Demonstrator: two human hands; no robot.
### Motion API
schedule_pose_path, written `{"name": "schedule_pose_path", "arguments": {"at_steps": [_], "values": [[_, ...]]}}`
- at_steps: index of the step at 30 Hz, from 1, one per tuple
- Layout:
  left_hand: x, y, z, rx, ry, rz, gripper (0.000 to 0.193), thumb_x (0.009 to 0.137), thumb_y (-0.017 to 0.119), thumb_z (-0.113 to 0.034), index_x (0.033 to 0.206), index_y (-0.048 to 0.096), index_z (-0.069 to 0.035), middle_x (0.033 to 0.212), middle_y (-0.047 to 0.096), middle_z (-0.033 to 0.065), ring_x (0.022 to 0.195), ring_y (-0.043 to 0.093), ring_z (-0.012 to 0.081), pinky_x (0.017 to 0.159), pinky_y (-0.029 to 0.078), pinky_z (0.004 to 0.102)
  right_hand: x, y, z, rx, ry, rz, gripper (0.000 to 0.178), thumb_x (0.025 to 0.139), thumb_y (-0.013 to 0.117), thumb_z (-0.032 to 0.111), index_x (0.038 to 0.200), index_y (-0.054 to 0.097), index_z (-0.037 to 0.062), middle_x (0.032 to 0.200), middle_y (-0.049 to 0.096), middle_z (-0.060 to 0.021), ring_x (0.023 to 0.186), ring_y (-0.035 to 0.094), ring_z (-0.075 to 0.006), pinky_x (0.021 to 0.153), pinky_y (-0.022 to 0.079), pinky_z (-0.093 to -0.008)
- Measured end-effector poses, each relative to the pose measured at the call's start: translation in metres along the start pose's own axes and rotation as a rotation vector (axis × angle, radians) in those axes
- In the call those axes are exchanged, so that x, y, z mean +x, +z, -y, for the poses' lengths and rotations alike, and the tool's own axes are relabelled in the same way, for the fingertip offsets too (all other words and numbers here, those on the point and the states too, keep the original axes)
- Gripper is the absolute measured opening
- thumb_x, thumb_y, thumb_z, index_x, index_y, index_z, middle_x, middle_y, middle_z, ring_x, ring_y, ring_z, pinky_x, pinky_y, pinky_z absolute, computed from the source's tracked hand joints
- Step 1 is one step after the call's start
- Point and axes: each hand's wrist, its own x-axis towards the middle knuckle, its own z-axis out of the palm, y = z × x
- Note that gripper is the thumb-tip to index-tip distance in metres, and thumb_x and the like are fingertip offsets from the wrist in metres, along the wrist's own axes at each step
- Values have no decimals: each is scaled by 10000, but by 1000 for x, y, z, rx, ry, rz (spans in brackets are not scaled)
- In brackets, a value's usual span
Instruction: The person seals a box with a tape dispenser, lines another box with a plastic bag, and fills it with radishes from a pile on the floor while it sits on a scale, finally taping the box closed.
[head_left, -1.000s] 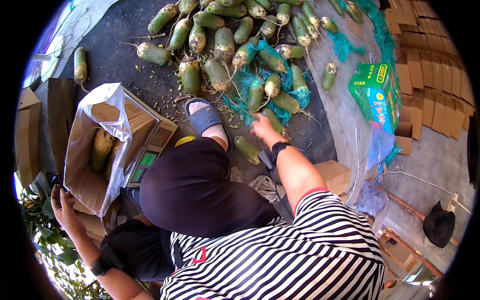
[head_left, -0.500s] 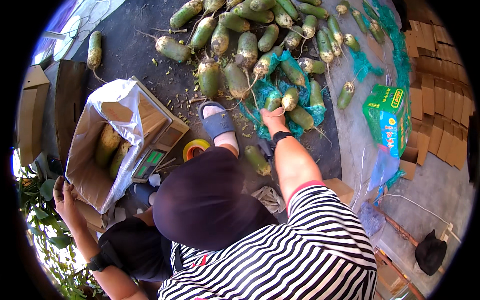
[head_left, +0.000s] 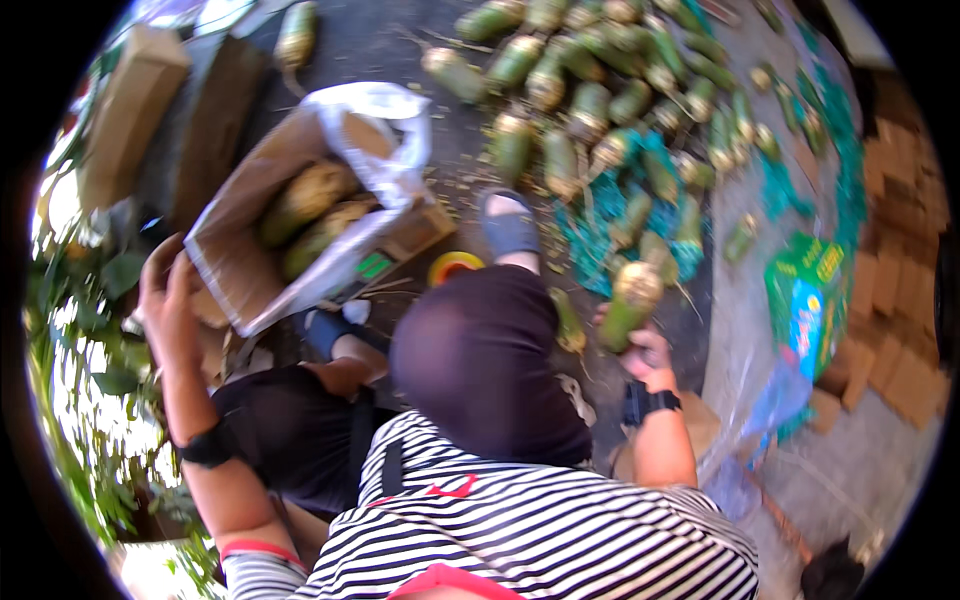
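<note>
A thick green radish [head_left: 630, 305] with a pale, earthy end is held in my right hand [head_left: 650, 358], just right of my knee. My left hand [head_left: 168, 305] is raised beside the left edge of a lined carton [head_left: 222, 262], its fingers stretched out and holding nothing. Inside the carton lie a few large radishes [head_left: 305, 205] under a white plastic liner [head_left: 412, 125]. A scale with a lit green display [head_left: 372, 265] sits against the carton's near right side. Beyond my right hand, more radishes lie on a teal mesh net [head_left: 585, 245].
A heap of radishes [head_left: 590, 105] covers the dark floor ahead. My slippered foot [head_left: 510, 232] stands near a yellow tape roll [head_left: 455, 266]. To the right are a green-and-blue package [head_left: 805, 300] and stacked brown cardboard [head_left: 895, 290]. Leafy plants [head_left: 75, 350] line the left.
My right hand has lifted a radish off the net and drawn it back toward my body. My left hand stays raised by the carton. The whole view has shifted and turned slightly.
</note>
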Motion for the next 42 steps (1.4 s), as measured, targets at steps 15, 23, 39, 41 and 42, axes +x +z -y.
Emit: {"name": "schedule_pose_path", "arguments": {"at_steps": [15, 23, 39, 41, 42], "values": [[-15, 0, -9, 389, 250, 311, 380, 823, 661, -158, 1161, 610, 9, 1161, 596, 193, 1137, 542, 372, 993, 435, 410, 129, 397, 64, -946, -723, 1042, 845, 664, 847, 120, 1376, 393, 71, 1305, 540, -121, 1234, 530, -297, 1056, 432, -436], [-11, -7, 5, 404, 307, 313, 416, 820, 686, -188, 1180, 613, 5, 1182, 600, 174, 1162, 528, 356, 1008, 429, 399, 170, 437, -34, -1549, -583, 813, 718, 661, 811, 53, 1285, 457, 21, 1186, 585, -101, 1123, 575, -179, 988, 469, -324], [-9, -16, 18, 317, 338, 365, 417, 823, 675, -173, 1195, 606, 3, 1177, 609, 182, 1149, 554, 347, 992, 450, 394, 151, 457, -16, -2122, -789, 647, 220, 801, 679, 74, 1010, 637, 15, 957, 670, -134, 895, 669, -210, 807, 537, -332], [-10, -18, 20, 286, 364, 364, 413, 818, 676, -171, 1186, 611, 4, 1167, 613, 193, 1140, 560, 353, 992, 451, 395, 134, 465, -7, -1980, -766, 607, 229, 821, 680, 74, 1037, 641, 12, 983, 679, -125, 882, 669, -179, 810, 537, -309], [-10, -19, 22, 275, 395, 357, 410, 819, 680, -183, 1180, 619, 1, 1157, 620, 193, 1138, 567, 351, 990, 455, 396, 127, 467, -2, -1965, -803, 592, 234, 821, 690, 73, 1044, 650, 13, 964, 685, -99, 851, 661, -144, 798, 537, -284]]}}
